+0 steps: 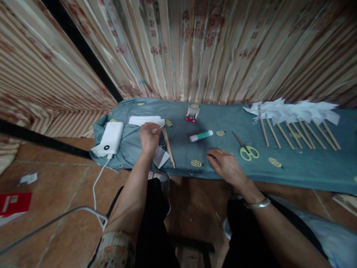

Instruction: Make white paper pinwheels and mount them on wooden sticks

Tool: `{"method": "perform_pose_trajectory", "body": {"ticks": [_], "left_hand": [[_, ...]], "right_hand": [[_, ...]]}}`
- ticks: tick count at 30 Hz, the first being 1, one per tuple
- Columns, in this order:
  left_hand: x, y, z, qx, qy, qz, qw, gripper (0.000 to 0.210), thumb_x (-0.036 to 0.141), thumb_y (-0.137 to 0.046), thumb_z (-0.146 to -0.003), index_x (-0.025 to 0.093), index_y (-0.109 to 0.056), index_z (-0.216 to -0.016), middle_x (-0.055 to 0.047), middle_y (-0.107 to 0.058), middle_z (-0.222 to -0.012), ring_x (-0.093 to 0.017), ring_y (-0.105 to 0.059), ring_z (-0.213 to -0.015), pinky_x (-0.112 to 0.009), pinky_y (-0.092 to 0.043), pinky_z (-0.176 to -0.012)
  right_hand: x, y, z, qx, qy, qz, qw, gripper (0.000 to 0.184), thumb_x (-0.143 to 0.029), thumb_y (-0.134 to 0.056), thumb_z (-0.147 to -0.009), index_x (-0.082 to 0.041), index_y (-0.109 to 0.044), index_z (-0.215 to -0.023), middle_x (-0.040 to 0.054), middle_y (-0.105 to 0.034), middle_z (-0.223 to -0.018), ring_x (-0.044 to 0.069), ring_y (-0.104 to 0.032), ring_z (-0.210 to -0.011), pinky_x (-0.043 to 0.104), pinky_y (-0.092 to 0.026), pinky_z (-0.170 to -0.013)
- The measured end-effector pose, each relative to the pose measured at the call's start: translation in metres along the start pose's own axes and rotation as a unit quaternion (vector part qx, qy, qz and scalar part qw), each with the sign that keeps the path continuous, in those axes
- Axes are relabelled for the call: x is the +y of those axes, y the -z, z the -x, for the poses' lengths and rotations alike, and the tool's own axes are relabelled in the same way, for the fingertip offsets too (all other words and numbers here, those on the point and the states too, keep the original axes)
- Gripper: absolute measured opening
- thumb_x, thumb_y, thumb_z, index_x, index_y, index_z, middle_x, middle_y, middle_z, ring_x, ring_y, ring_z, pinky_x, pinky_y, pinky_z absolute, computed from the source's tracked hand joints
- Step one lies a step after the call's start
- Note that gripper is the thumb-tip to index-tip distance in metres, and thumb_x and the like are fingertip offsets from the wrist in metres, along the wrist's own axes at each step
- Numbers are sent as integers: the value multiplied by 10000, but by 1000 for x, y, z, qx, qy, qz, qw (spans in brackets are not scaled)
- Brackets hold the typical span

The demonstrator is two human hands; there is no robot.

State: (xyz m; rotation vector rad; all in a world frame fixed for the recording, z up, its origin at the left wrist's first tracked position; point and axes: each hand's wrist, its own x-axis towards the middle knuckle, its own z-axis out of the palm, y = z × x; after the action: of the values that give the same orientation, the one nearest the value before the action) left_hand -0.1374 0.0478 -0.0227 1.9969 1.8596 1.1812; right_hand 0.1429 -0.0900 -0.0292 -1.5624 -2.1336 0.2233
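My left hand [150, 138] is closed in a pinch on a small piece of white paper [157, 129]. Just behind it lies a stack of white paper strips [144, 120], partly covered by my fingers. Thin wooden sticks [169, 148] lie to the right of that hand, beside a folded grey-white piece [161, 157]. My right hand [226, 163] rests on the cloth with loosely stretched fingers, holding nothing. A glue stick [201, 136] lies capped behind it to the left. Scissors with pale green handles [249, 152] lie to its right.
Blue-green cloth [178, 167] covers the narrow bench. A small red box [192, 114] stands toward the back. Wooden sticks with white paper flags [295, 111] lie in a row at right. At left is a white power bank [112, 137] with a cable [96, 186]. Curtains hang behind.
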Motion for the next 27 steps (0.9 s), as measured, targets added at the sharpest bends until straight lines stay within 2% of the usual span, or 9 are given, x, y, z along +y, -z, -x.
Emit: {"method": "perform_pose_trajectory", "body": {"ticks": [2, 4, 9, 13, 16, 19, 23, 27], "left_hand": [[14, -1, 2, 41, -8, 87, 995, 83, 134, -667, -757, 161, -708, -824, -62, -694, -926, -211, -632, -943, -371, -491, -913], [36, -1, 12, 44, -63, 151, 986, 63, 178, -692, -780, 181, -729, -831, -43, -704, -908, -192, -639, -934, -344, -496, -898], [90, -8, 64, -98, -241, 218, 940, 93, 242, -679, -851, 189, -755, -840, -53, -731, -917, -185, -645, -920, -342, -504, -853], [100, -22, 100, -202, -302, 198, 910, 139, 249, -635, -890, 193, -762, -896, -62, -750, -919, -189, -656, -909, -366, -492, -858], [98, -30, 112, -249, -301, 180, 903, 171, 260, -606, -908, 190, -758, -947, -66, -758, -940, -198, -659, -927, -377, -492, -874], [97, -35, 117, -276, -265, 201, 902, 198, 273, -589, -919, 170, -754, -958, -78, -756, -931, -191, -667, -908, -341, -519, -843], [102, -41, 117, -277, -195, 266, 903, 193, 289, -633, -891, 150, -753, -830, -74, -751, -828, -176, -685, -810, -292, -534, -776], [110, -45, 117, -290, -135, 309, 896, 198, 301, -636, -889, 154, -756, -830, -71, -756, -833, -168, -695, -774, -279, -542, -753]], "right_hand": [[1, 2, 1, 16, -4, -5, 1000, 223, -251, -482, -947, -156, -681, -975, 123, -736, -961, 264, -688, -895, 399, -543, -823], [3, 6, 1, 46, -13, -9, 999, 229, -265, -480, -948, -164, -682, -985, 121, -739, -972, 262, -690, -903, 403, -541, -839], [14, 21, 9, 103, -52, -7, 993, 221, -288, -501, -936, -185, -687, -999, 104, -752, -985, 266, -696, -927, 418, -543, -859], [27, 29, 21, 89, -57, 5, 994, 219, -280, -493, -940, -183, -685, -982, 104, -751, -972, 264, -701, -901, 419, -549, -843], [33, 33, 29, 73, -56, 8, 996, 229, -268, -476, -949, -179, -683, -988, 107, -746, -985, 262, -698, -906, 419, -547, -847], [32, 36, 35, 64, -55, -13, 996, 222, -267, -479, -953, -190, -684, -991, 96, -744, -997, 251, -695, -918, 413, -542, -864], [23, 36, 36, 59, -71, -70, 993, 177, -275, -546, -922, -202, -689, -996, 89, -744, -1007, 247, -694, -950, 413, -538, -885], [14, 34, 35, 30, -61, -138, 988, 270, -263, -642, -840, -199, -673, -1100, 112, -710, -1165, 272, -652, -1106, 456, -493, -977]]}}
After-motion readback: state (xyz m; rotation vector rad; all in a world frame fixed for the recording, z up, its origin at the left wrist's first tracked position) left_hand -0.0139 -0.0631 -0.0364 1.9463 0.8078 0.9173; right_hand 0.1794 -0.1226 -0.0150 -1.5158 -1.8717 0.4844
